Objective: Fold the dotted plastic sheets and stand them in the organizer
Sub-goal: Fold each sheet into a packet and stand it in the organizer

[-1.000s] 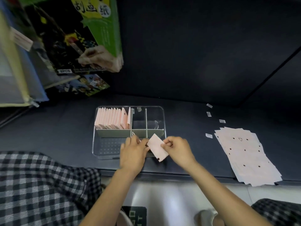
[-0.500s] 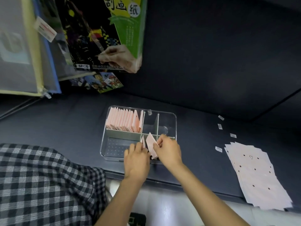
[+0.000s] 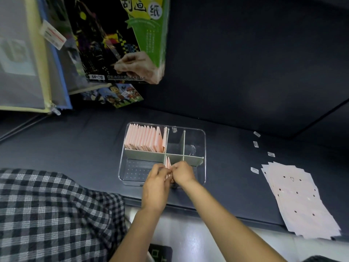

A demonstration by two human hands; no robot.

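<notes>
Table (image 3: 75,144): a dark blue-grey surface that spans the middle of the frame from left to right, with a dark wall behind it.
Checked cloth (image 3: 52,214): black-and-white plaid that fills the lower left of the frame, in front of the table edge.
Scratch-paper pack (image 3: 120,38): a black and green pack with printed characters, leaning at the upper left of centre, next to mesh zip pouches (image 3: 24,53) at the far upper left.
Loose sheets (image 3: 300,201): a pile of pale pink dotted plastic sheets lying flat at the right of the frame, well apart from the organizer.
Organizer (image 3: 198,133): a clear tray with grey dividers at the centre of the frame, on the table.
Standing row (image 3: 145,138): pink folded sheets upright and packed side by side in the organizer's upper-left compartment.
Left hand (image 3: 155,184): just below centre, over the organizer's near compartment, fingers curled and pinching the folded sheet from the left.
Right hand (image 3: 183,173): touching the left hand, fingertips pinching the same folded sheet from the right.
Folded sheet (image 3: 167,163): pink, upright on edge between the two hands, in the near compartment just below the grey cross divider; its lower part is hidden by the fingers.
Paper scraps (image 3: 254,170): small white strips scattered on the table between the organizer and the loose sheets.
</notes>
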